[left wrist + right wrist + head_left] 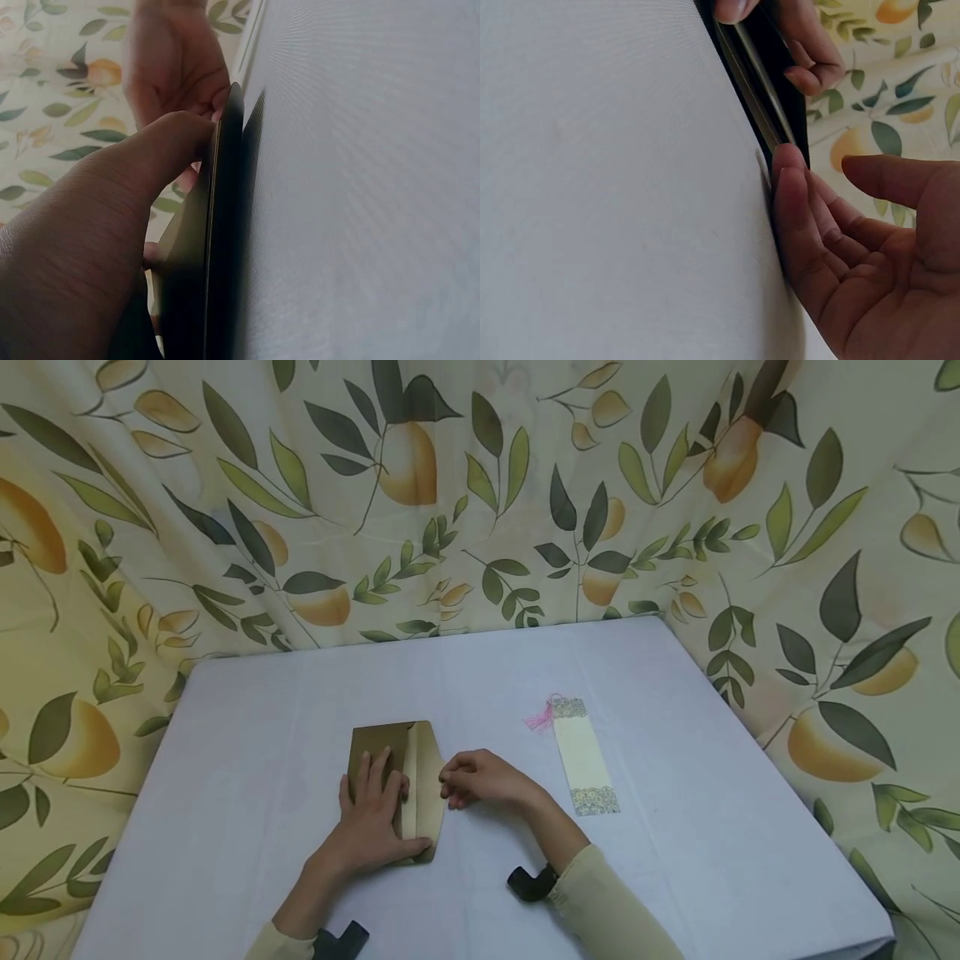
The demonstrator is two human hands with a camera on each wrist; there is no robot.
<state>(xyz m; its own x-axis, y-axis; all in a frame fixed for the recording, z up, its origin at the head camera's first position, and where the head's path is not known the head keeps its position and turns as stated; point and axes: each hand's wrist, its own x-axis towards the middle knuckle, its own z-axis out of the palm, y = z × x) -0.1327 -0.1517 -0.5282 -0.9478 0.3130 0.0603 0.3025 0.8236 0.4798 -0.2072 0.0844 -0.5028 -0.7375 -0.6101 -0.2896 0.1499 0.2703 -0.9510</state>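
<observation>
Leftmost, I am seeing the left hand (367, 831) resting, fingers spread, on the brown envelope (396, 743), which is lying on the white cloth (247, 793), its long axis running away from the person. Next, its pale flap (427, 785) is pointing right, toward the right hand (486, 779), the nearer one to its outer edge; those fingertips are lying at that edge (the thumb is standing apart, pinching nothing). Farther right, a bookmark (583, 756) is lying flat.
</observation>
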